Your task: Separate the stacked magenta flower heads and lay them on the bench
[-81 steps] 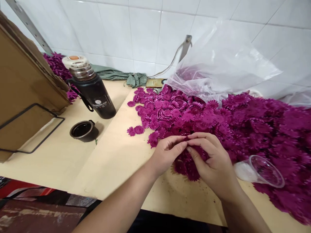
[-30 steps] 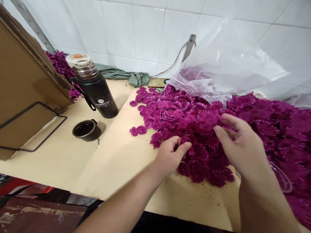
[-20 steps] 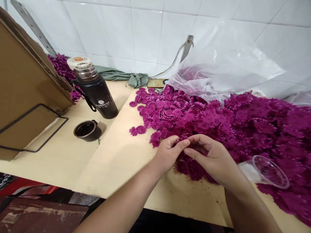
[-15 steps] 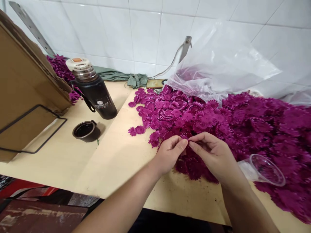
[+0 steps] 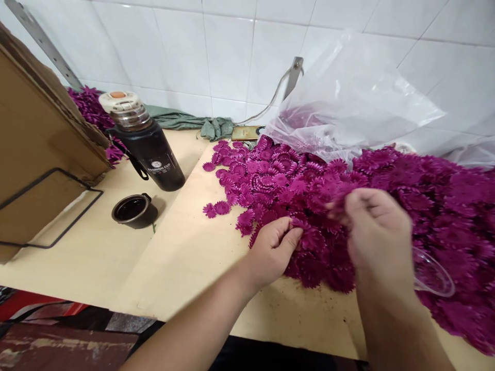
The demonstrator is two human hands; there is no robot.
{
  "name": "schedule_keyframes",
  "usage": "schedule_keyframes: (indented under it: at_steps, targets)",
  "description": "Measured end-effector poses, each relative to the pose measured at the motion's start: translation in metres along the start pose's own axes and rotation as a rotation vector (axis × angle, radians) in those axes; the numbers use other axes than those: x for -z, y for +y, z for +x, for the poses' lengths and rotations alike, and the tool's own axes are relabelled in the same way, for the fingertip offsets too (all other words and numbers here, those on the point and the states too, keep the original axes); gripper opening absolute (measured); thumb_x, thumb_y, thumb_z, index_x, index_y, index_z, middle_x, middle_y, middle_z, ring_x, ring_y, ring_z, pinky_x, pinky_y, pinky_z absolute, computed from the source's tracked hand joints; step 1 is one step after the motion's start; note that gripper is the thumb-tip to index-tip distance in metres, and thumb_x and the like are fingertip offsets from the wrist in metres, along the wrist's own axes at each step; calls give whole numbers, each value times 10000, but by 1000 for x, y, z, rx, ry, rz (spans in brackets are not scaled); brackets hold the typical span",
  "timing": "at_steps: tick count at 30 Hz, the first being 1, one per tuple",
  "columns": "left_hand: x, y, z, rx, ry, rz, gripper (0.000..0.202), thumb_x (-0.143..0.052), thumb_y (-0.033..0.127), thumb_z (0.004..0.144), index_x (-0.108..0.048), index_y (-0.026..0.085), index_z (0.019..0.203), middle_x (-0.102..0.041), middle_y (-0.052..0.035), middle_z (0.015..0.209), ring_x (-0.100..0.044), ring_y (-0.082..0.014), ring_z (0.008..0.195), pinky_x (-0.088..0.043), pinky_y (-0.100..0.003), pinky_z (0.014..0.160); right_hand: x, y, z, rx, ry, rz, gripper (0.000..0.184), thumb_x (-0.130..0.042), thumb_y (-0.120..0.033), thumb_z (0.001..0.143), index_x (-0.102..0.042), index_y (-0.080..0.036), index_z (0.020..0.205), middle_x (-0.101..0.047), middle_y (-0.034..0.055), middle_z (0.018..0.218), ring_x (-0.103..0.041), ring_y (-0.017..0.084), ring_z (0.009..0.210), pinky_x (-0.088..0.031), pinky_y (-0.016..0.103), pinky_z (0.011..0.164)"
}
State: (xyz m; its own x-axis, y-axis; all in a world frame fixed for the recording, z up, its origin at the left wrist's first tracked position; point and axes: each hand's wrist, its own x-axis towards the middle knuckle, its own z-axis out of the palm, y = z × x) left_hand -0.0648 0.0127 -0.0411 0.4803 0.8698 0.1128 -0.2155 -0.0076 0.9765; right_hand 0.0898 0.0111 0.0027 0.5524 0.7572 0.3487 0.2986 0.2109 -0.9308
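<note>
A large heap of magenta artificial flower heads (image 5: 286,180) with fringed petals spreads over the tabletop. At the heap's near edge, my left hand (image 5: 274,247) pinches a flower head (image 5: 305,232) between thumb and fingers. My right hand (image 5: 377,226) is raised over the pile to the right and smeared by motion. Its fingers are curled, and a blurred magenta flower head (image 5: 340,197) shows at the fingertips. Behind my right wrist, a clear plastic cup (image 5: 435,275) lies tipped on its side, partly hidden.
A black bottle (image 5: 157,157) with a white lid and a dark cup (image 5: 135,211) stand left on the wooden table (image 5: 174,257). A cardboard box (image 5: 42,134) is at far left. A clear plastic bag (image 5: 348,98) rises behind the heap, near a phone (image 5: 245,133) and green cloth (image 5: 216,128).
My hands were together at the heap's near edge. My right hand has drawn away, up and to the right, covering part of the plastic cup. My left hand stays nearly in place.
</note>
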Motion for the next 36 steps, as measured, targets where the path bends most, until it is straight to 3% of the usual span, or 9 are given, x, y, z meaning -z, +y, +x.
schedule_keyframes:
  at_steps: [2,3,6,9,15,19,25,29,36]
  targets:
    - [0,0,-1,6,19,-10,271,-490,394,828,-455,183,662,-415,26,641,-370,-110,613,-331,-245,601,6,-3,17,80,261,37,157,-672,-284,709,-535,-232,652,-522,-3,626,-547,165,590,-489,358,629]
    - [0,0,-1,23,22,-36,266,-498,393,822,-466,180,667,-431,22,645,-381,-111,617,-339,-245,604,9,-4,24,95,300,16,179,-687,-301,701,-525,-239,657,-519,5,642,-566,183,626,-501,394,681]
    - [-1,-1,0,79,13,-173,224,-545,378,785,-512,170,711,-486,12,666,-436,-114,639,-377,-248,636,16,-3,30,52,81,-245,221,-694,-308,697,-582,-223,868,-625,104,919,-617,271,901,-467,496,880]
    - [-2,-2,1,118,25,-271,194,-595,350,738,-544,164,726,-534,3,679,-492,-129,682,-410,-268,690,15,0,12,48,-119,-504,393,-638,-351,738,-586,-188,1091,-607,160,1174,-588,319,1055,-440,556,922]
    - [3,0,1,135,104,-287,203,-633,349,710,-593,161,775,-547,16,670,-493,-119,663,-403,-251,664,4,3,-33,114,-573,-385,228,-556,-363,827,-645,-199,957,-714,66,887,-667,208,752,-548,364,714]
    - [2,-4,3,115,89,-174,195,-655,323,698,-582,159,771,-533,21,688,-480,-111,655,-392,-242,638,2,5,-39,124,-573,-424,155,-548,-306,811,-650,-204,866,-706,55,825,-659,216,756,-534,358,705]
    - [2,-6,6,72,198,-54,182,-586,333,735,-516,174,679,-501,29,653,-455,-112,638,-382,-242,626,5,7,-41,105,-600,-410,296,-604,-374,782,-620,-198,1019,-687,100,1019,-651,265,935,-515,446,851]
    - [3,-4,5,65,193,39,297,-591,377,731,-398,193,600,-367,60,577,-341,-92,566,-296,-233,538,6,5,-41,44,-587,-296,296,-598,-389,805,-601,-198,1031,-688,94,1012,-671,231,903,-552,392,814]
    - [4,-5,6,75,169,-4,454,-642,512,686,-350,194,544,-322,66,546,-305,-80,542,-265,-230,512,2,0,-41,6,-647,-198,199,-609,-382,808,-632,-196,878,-698,54,825,-668,188,749,-565,314,697]
